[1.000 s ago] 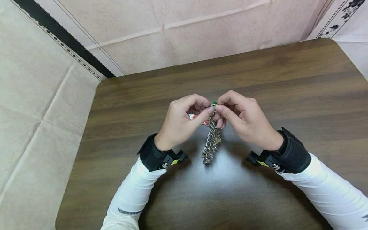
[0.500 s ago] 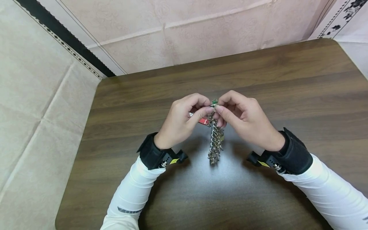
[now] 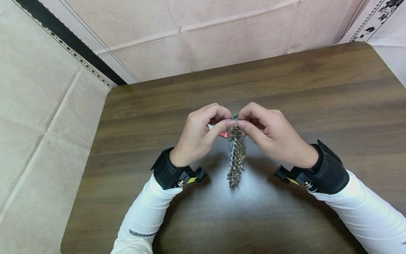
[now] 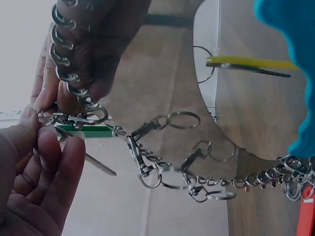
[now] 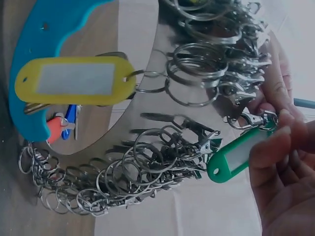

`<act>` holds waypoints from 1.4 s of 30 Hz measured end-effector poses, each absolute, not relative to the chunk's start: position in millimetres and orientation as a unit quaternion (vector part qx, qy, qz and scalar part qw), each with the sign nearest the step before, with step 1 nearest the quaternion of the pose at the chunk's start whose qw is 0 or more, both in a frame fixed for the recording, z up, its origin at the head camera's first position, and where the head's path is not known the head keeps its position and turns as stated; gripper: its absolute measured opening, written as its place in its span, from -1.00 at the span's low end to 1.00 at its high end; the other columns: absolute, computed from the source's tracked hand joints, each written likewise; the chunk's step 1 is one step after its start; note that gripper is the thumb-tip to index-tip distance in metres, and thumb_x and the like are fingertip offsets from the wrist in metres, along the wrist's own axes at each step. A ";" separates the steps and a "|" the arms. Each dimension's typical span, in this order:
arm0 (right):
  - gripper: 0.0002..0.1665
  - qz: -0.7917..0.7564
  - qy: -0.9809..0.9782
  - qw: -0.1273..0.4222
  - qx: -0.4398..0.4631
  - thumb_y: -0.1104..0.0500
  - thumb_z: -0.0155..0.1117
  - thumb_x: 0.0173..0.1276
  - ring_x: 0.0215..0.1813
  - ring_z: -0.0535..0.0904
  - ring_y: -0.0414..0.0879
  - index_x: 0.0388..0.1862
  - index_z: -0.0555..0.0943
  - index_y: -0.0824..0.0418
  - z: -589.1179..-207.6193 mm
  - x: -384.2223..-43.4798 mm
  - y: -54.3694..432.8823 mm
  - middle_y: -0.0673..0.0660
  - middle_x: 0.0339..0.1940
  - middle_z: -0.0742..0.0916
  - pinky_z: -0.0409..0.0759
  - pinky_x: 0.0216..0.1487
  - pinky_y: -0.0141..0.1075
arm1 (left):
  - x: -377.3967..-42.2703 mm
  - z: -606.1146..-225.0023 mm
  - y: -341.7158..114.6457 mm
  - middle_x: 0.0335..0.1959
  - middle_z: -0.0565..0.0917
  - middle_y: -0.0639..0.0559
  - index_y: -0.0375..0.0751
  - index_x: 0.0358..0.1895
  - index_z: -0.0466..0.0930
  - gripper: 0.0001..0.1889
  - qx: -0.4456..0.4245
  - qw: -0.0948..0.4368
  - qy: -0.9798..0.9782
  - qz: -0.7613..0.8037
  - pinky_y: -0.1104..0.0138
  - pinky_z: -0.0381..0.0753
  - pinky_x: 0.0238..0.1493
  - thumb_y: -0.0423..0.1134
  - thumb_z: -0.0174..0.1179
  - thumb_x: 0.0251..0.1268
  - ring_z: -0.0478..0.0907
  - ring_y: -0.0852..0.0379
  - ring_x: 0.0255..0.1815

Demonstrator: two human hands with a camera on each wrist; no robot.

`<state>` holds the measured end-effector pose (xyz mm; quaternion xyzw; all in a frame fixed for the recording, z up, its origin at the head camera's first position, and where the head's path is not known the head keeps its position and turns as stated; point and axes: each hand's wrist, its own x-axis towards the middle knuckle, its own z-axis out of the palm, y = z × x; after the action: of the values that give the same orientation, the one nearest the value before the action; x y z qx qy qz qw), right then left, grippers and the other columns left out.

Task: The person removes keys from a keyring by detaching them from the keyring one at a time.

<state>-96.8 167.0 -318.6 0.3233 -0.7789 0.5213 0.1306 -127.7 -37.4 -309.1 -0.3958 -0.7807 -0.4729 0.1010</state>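
Observation:
My left hand (image 3: 200,133) and right hand (image 3: 274,135) meet above the table, thumbs and fingertips pinching a small metal clasp (image 5: 251,119) at the top of a large bunch of clasps and split rings (image 3: 236,158). A green key tag (image 5: 241,153) hangs at that clasp, beside the right fingers. Further along the loop are a yellow key tag (image 5: 74,81) and a red tag (image 3: 224,135). A blue curved piece (image 5: 29,73) with a wavy inner edge shows in both wrist views. The fingertips partly hide the clasp.
Beneath the hands lies a brown wooden table (image 3: 190,211) with rounded corners. Pale patterned cloth (image 3: 206,38) hangs behind it and along the left side. Each wrist wears a black strap (image 3: 168,169) with a small camera.
The right hand has dipped slightly, and the pinched top of the bunch sits a little lower. The hanging end has swung right, then slightly back left. The hands stay together.

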 end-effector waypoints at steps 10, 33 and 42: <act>-0.88 0.564 -0.763 0.128 0.289 0.52 0.12 0.44 -0.61 0.45 -0.22 -0.27 0.48 0.36 -320.1 -95.0 161.2 0.06 -0.53 0.58 0.47 -0.57 -0.42 | -129.6 -309.9 -36.2 -0.40 0.69 -0.06 -0.35 -0.25 0.64 -0.92 -0.387 0.088 -0.779 -0.485 0.40 0.61 -0.31 -0.42 0.34 0.29 0.57 0.23 -0.39; -0.93 0.620 -0.730 0.098 0.272 0.40 0.08 0.54 -0.57 0.45 -0.15 -0.22 0.47 0.41 -320.3 -95.1 160.2 0.14 -0.49 0.57 0.49 -0.54 -0.37 | -132.0 -314.6 -35.5 -0.37 0.68 -0.05 -0.33 -0.27 0.65 -0.93 -0.408 0.119 -0.782 -0.455 0.41 0.51 -0.30 -0.39 0.33 0.32 0.52 0.21 -0.36; -0.92 0.613 -0.730 0.098 0.286 0.40 0.09 0.53 -0.57 0.46 -0.16 -0.21 0.48 0.42 -319.1 -95.1 161.4 0.08 -0.48 0.58 0.50 -0.53 -0.38 | -130.9 -315.0 -35.1 -0.37 0.65 -0.07 -0.36 -0.26 0.63 -0.94 -0.403 0.132 -0.777 -0.466 0.40 0.50 -0.32 -0.41 0.28 0.35 0.51 0.20 -0.36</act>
<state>-95.1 161.4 -319.1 0.2855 -0.7298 0.6134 0.0981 -130.9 -35.1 -315.0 -0.4031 -0.7766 -0.4658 0.1324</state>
